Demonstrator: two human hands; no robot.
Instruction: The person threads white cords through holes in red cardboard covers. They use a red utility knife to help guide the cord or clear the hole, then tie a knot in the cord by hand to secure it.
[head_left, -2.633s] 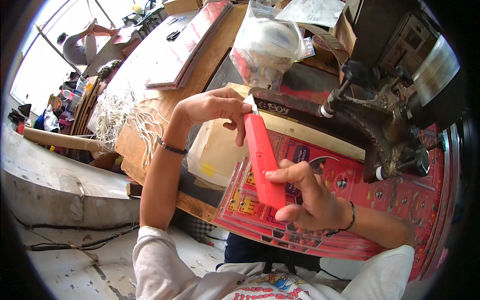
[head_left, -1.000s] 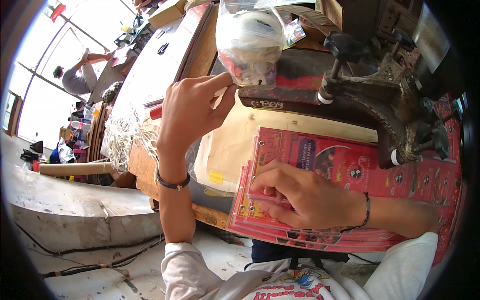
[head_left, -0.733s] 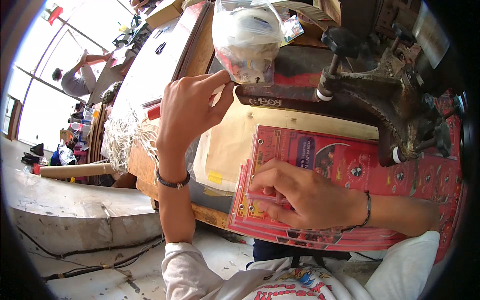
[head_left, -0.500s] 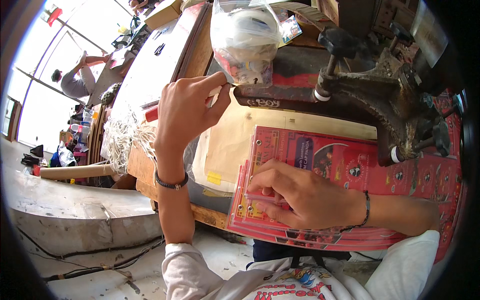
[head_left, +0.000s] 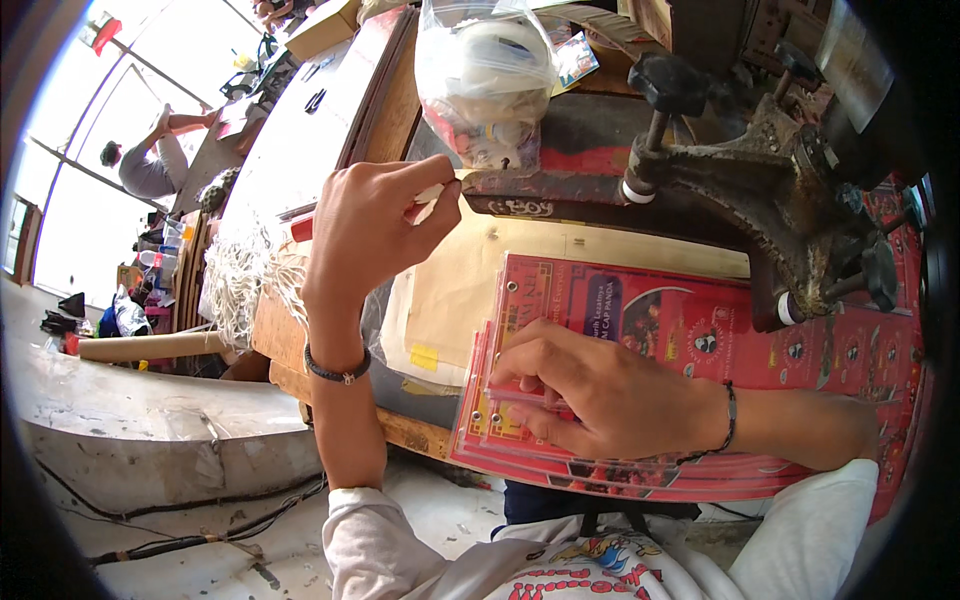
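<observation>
My left hand is raised at the tip of a dark metal machine arm. Its thumb and index finger are pinched together there; whatever sits between them is too small to make out. A stack of glossy red printed sheets in clear plastic lies in front of me, with metal eyelets along the left edges. My right hand presses on the stack near that edge, fingers bent and thumb bearing on the top sheet. Beneath the machine arm and partly under the sheets is cream-coloured card.
A clear plastic bag of mixed items stands behind the arm's tip. The machine's heavy frame with black knobs rises at right. White strings hang beside the wooden table edge. Another person is far off at left.
Both hands keep nearly the same poses. The whole view has shifted slightly, with the surroundings a little further left; the sheets stay under my right hand.
</observation>
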